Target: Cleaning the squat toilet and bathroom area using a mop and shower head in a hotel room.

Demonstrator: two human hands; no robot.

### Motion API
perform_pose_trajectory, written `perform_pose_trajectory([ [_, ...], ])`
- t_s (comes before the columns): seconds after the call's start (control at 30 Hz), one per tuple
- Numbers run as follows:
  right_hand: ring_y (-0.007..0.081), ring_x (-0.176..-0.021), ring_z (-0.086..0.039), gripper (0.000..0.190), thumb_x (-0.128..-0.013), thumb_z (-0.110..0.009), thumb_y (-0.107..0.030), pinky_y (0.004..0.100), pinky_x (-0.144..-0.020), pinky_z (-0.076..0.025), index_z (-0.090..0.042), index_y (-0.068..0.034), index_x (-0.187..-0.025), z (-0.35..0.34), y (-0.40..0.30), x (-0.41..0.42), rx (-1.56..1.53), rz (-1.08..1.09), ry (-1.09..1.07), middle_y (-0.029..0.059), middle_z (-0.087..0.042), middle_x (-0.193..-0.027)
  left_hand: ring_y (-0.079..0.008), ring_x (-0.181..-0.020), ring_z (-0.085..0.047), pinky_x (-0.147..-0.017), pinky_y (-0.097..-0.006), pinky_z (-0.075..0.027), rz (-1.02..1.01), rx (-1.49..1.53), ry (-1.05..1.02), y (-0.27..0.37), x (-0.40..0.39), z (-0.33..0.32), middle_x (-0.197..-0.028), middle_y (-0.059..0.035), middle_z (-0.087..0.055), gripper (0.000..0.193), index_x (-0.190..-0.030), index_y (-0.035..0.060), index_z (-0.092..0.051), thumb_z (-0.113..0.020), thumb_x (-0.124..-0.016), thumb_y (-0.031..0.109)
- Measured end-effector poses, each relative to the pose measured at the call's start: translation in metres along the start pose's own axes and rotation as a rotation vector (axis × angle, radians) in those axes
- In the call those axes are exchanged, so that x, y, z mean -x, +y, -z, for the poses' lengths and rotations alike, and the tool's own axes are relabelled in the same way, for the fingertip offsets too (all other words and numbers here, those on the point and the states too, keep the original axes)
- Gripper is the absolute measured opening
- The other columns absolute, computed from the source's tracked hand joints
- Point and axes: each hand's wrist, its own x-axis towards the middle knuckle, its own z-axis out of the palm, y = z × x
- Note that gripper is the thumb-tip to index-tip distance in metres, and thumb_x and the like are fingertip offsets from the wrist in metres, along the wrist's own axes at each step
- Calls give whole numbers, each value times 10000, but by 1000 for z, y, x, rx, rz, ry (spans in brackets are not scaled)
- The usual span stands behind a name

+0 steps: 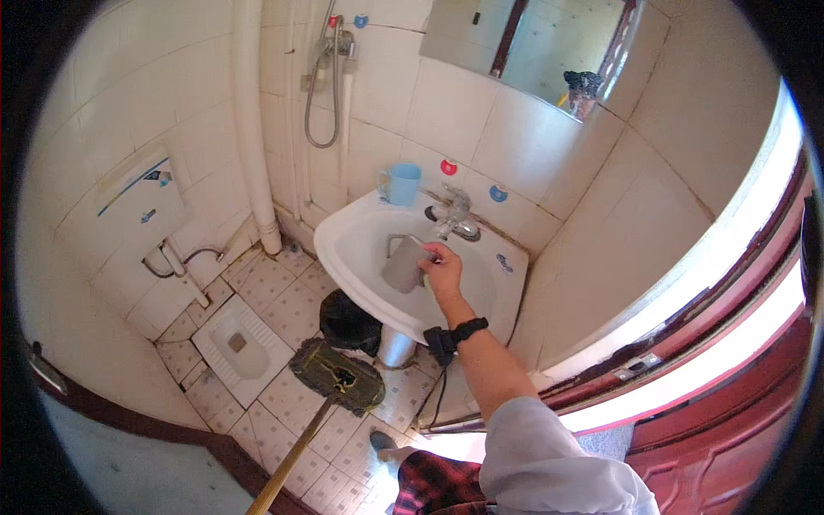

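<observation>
My right hand [443, 265] pinches the rim side of a grey mug-like container [405, 265], which is tilted inside the white washbasin [335, 248]. A loop handle stands out from its upper left side. A black band with a black device is on my right wrist. My left hand is out of view. Above the container, at the back of the basin, is a chrome faucet [456, 211]. A light blue plastic mug [403, 184] stands on the basin's back left corner. Whether water is running cannot be told.
A mop [338, 375] lies with its head on the tiled floor below the basin, its wooden handle reaching the bottom edge. Beside it sit a black-bagged bin [349, 322] and a squat toilet [241, 351]. A mirror [553, 51] hangs above; a red door [727, 425] is at right.
</observation>
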Motion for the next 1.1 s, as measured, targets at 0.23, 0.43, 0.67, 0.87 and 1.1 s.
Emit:
perform_pose_trajectory([
  [0.23,126,-699,-509,329,-754,-563,70,232,-595,-449,-529,-90,-1041,32,-38,-9,-1038,-144,341,8,-539,-873,-98,-458,-305,-430,-233,-289,-12,17,-85,1,-1,2,-540,20,-315,235,-694,75,-401,-581,-826,150],
  [0.43,119,-716,-470,322,-809,-542,11,235,-566,-417,-455,-104,-1096,71,-13,-28,-1325,-371,757,11,-493,-902,-100,-481,-286,-459,-233,-276,54,-47,10,6,6,-7,-569,24,-288,205,-720,97,-408,-562,-840,159],
  [0.67,133,-752,-481,286,-801,-537,27,259,-614,-420,-468,-44,-1069,47,-21,-24,-1116,-300,762,49,-516,-945,-100,-474,-284,-456,-231,-279,17,-65,-31,7,6,-7,-553,18,-297,223,-708,94,-396,-557,-844,169],
  [0.87,263,-834,-540,287,-751,-549,29,362,-712,-438,-520,-8,-1033,60,-18,-67,175,-36,889,117,-565,-961,-90,-468,-286,-445,-228,-282,11,-46,-38,2,4,2,-538,26,-300,217,-708,91,-413,-565,-840,171],
  [1.1,346,-875,-547,204,-737,-521,-74,444,-782,-418,-585,-48,-929,130,13,-76,910,151,664,170,-597,-907,-94,-460,-308,-430,-225,-288,3,-30,-31,1,4,2,-526,22,-329,224,-700,81,-411,-574,-828,167],
])
